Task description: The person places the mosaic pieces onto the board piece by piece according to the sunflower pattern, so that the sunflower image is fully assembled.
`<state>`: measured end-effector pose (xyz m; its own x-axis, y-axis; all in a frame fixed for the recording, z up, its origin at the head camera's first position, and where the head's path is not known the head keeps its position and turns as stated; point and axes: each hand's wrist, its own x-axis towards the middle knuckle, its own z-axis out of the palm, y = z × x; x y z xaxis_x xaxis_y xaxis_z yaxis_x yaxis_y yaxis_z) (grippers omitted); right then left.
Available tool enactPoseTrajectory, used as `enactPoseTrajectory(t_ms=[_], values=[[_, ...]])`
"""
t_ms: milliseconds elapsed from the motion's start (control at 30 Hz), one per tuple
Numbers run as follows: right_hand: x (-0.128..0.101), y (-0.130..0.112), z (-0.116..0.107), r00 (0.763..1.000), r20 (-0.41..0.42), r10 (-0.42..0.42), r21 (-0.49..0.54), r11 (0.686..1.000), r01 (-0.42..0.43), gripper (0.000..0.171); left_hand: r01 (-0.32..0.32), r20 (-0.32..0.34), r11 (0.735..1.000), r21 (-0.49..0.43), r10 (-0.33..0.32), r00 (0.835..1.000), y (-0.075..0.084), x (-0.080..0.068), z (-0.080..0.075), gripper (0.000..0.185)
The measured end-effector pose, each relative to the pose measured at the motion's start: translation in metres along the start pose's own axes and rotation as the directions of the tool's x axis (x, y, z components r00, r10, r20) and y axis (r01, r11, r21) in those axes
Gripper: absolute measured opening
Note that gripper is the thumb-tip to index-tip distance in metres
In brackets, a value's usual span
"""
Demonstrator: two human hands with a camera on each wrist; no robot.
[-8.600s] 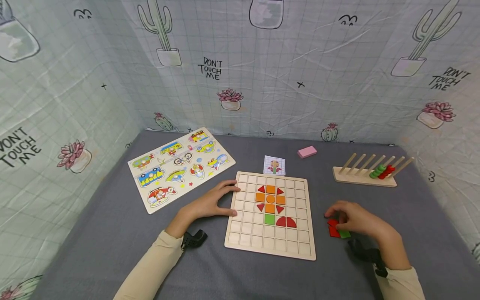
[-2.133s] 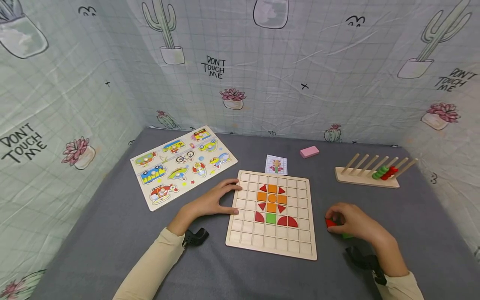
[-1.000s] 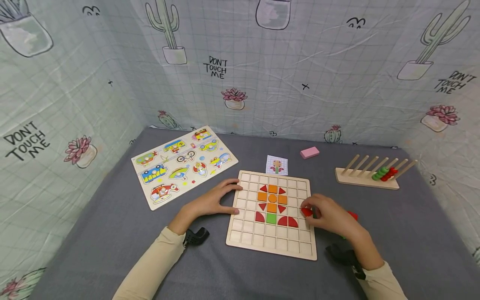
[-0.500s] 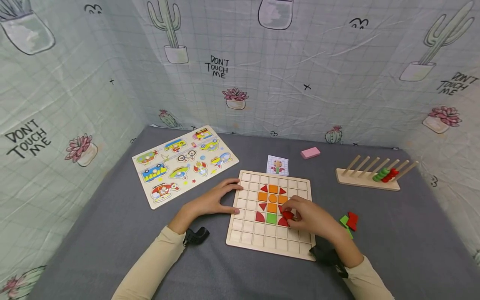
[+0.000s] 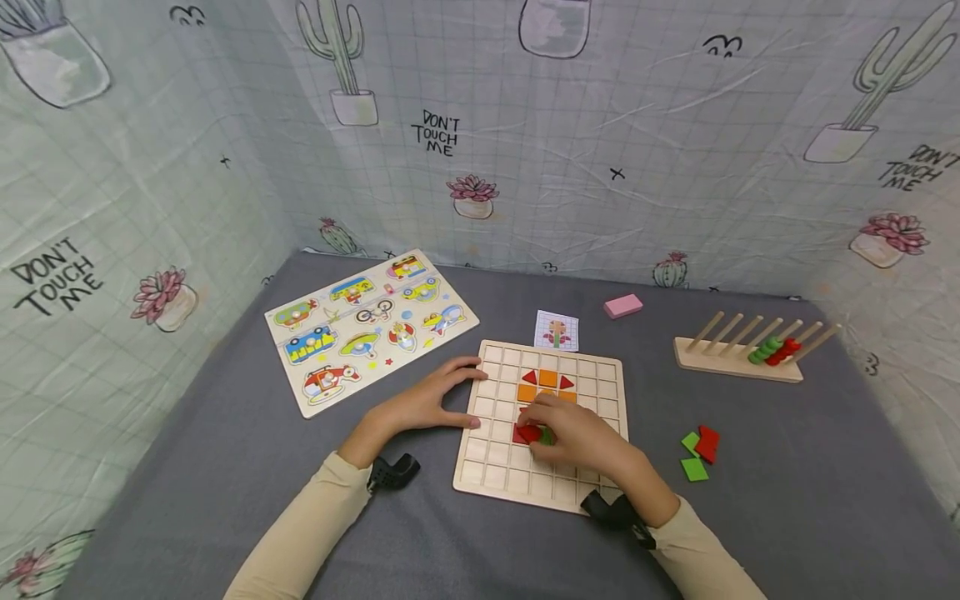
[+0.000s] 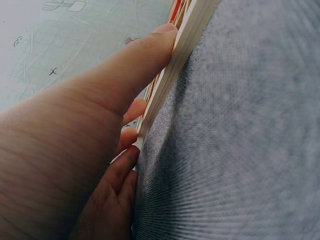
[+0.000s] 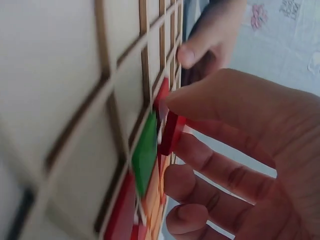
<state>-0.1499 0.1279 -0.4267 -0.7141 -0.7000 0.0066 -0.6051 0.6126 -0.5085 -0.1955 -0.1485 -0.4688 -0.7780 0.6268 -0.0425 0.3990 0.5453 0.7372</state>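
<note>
A wooden grid board (image 5: 480, 477) holds a pattern of orange, red and green tiles, partly covered by my right hand (image 5: 576, 432). Between its thumb and fingertips that hand pinches a red tile (image 7: 173, 132), tilted close over the board. Just beside it are a green square tile (image 7: 145, 154) and a red quarter-circle tile (image 5: 517, 434) lying in the grid. My left hand (image 5: 417, 408) rests at the board's left edge, thumb and fingers spread and touching the rim. In the left wrist view its thumb (image 6: 145, 55) lies against the board's side.
Loose red tiles (image 5: 707, 444) and green tiles (image 5: 694, 470) lie right of the board. Behind it are a printed pattern card (image 5: 557, 331) and a pink block (image 5: 623, 306). A vehicle puzzle (image 5: 371, 329) lies left; a peg rack (image 5: 738, 367) with rings stands right.
A red quarter-circle tile was set left of the green square. Afterwards my right hand took another red tile from the pile and carried it left across the board. The left hand stayed put.
</note>
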Motion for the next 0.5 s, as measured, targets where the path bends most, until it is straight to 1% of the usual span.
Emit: enactPoseTrajectory(t_ms=[167, 367, 500], values=[[0.012, -0.010, 0.007, 1.000, -0.011, -0.022, -0.006, 1.000, 0.022, 0.022, -0.003, -0.005, 1.000, 0.009, 0.003, 1.000, 0.000, 0.000, -0.001, 0.068], [0.022, -0.017, 0.011, 1.000, 0.005, -0.027, -0.048, 0.998, 0.028, 0.022, 0.004, 0.002, 1.000, 0.007, -0.004, 1.000, -0.001, 0.000, 0.000, 0.069], [0.027, -0.019, 0.012, 0.999, 0.017, -0.040, -0.038, 0.998, 0.041, 0.020, 0.003, 0.003, 1.000, 0.007, -0.003, 1.000, -0.002, 0.000, 0.000, 0.069]])
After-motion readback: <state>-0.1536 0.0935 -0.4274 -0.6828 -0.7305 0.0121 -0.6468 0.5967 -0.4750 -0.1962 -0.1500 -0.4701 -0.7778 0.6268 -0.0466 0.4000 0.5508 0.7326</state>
